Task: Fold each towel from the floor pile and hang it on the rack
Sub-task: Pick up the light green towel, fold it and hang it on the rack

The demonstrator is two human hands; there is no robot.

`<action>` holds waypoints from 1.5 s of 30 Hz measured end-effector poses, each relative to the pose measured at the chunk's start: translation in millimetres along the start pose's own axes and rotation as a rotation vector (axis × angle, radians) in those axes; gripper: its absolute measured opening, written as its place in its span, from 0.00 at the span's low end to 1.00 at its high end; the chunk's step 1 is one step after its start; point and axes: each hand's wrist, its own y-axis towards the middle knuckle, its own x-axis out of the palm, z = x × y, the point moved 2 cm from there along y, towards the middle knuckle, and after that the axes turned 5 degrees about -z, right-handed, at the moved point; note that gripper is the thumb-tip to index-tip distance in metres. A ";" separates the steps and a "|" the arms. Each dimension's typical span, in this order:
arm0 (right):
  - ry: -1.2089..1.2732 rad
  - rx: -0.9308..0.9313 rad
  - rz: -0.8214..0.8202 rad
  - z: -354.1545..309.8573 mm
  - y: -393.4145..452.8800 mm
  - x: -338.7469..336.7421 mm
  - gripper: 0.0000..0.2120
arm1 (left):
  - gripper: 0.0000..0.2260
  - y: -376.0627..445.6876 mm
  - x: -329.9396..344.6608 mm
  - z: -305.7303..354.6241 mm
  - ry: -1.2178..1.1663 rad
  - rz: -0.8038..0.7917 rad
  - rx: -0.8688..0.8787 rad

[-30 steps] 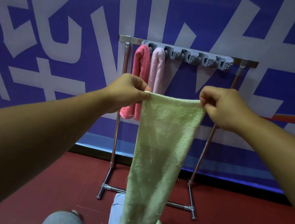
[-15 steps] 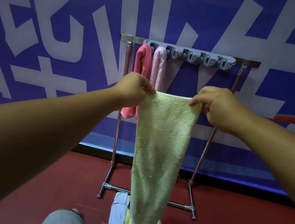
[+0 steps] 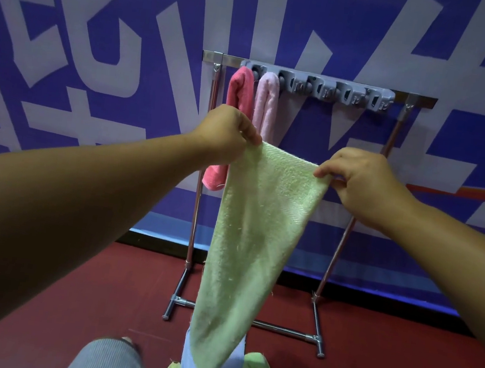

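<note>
Green towel point(image 3: 253, 246), frame centre: top corners pinched by left hand point(image 3: 226, 134) and right hand point(image 3: 360, 184) fingers; banner writing unreadable.

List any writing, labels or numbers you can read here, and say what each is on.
Wall banner: huge white strokes on blue, cropped by the frame, so no word reads.
Green towel, hung towels, rack: no print or tags visible.
</note>
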 end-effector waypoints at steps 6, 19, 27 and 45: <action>-0.030 -0.106 -0.038 -8.4 1.6 -0.7 0.08 | 0.16 -4.1 0.0 -1.2 -0.009 -0.016 -0.006; 0.080 -0.049 -0.200 -41.1 16.0 5.8 0.06 | 0.12 -17.3 23.9 11.1 -0.053 -0.132 0.034; 0.325 0.238 0.038 -40.0 20.3 -0.7 0.12 | 0.07 -36.3 35.3 30.5 -0.421 -0.308 0.066; 0.144 0.221 -0.123 -23.8 0.6 -5.8 0.11 | 0.08 -35.4 29.9 30.1 -0.113 -0.190 0.117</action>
